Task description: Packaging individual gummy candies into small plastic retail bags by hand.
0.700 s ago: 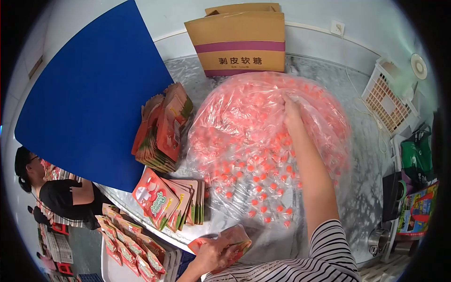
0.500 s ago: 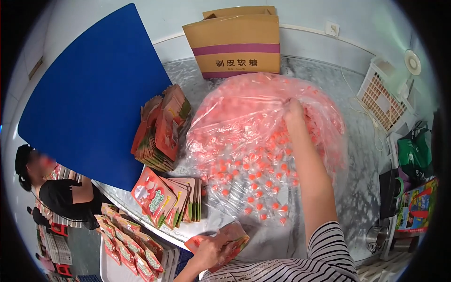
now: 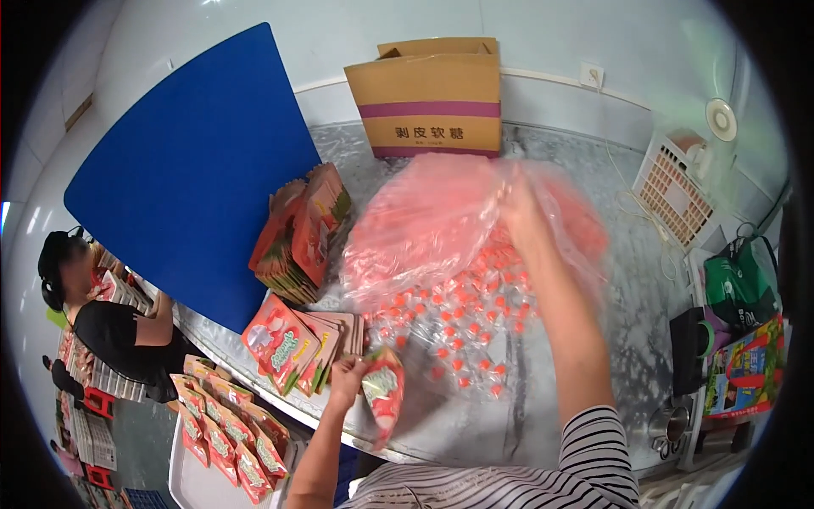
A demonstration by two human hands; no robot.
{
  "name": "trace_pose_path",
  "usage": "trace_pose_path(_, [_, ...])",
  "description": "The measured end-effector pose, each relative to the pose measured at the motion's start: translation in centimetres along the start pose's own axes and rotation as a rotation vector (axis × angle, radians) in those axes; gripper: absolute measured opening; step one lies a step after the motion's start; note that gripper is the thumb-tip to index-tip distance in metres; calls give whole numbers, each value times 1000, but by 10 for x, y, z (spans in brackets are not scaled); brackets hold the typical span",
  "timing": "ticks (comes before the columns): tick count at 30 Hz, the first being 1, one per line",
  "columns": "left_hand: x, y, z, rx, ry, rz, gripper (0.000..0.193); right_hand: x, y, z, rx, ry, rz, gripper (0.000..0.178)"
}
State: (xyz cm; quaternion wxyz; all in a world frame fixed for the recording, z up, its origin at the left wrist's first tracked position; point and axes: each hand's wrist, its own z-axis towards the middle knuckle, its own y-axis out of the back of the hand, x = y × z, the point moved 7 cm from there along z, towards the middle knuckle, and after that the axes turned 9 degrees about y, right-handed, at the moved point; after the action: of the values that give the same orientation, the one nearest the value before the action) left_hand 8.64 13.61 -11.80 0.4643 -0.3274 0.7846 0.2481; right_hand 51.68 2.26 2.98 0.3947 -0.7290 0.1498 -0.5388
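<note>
My left hand (image 3: pixel 345 379) pinches the edge of a red pouch (image 3: pixel 384 397), which hangs near the table's front edge. Farther out, my right hand (image 3: pixel 519 210) is closed on the plastic of a large clear bag (image 3: pixel 421 216). The plastic is bunched and lifted at that spot. Small red-orange wrapped candies (image 3: pixel 458 343) fill the bag and spread over the tabletop in front of it. Beside my left hand lies a fanned stack of flat red pouches (image 3: pixel 282 346), and behind it stands a thicker upright bundle of pouches (image 3: pixel 294 246).
A cardboard box (image 3: pixel 431 97) stands behind the bag, and a blue panel (image 3: pixel 199 170) rises at left. A white tray (image 3: pixel 188 485) of filled pouches sits lower left, near a person (image 3: pixel 119 327). To the right are a plastic basket (image 3: pixel 676 188), a green bag (image 3: pixel 736 284) and a metal cup (image 3: pixel 670 424).
My left hand has lifted the pouch from near my body, up and leftward toward the stack. My right hand has pulled the bag's plastic slightly nearer. The whole view has shifted a little.
</note>
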Motion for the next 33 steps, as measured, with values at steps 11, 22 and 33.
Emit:
trace_pose_path(11, [26,13,1,11,-92,-158,22,59,12,-66,99,3,-123,44])
trace_pose_path(22, [2,0,-11,-22,-75,-1,23,50,21,-94,561,104,-832,70])
trace_pose_path(33, [-19,-5,-42,104,-110,-21,25,-29,124,-191,846,428,-1977,73])
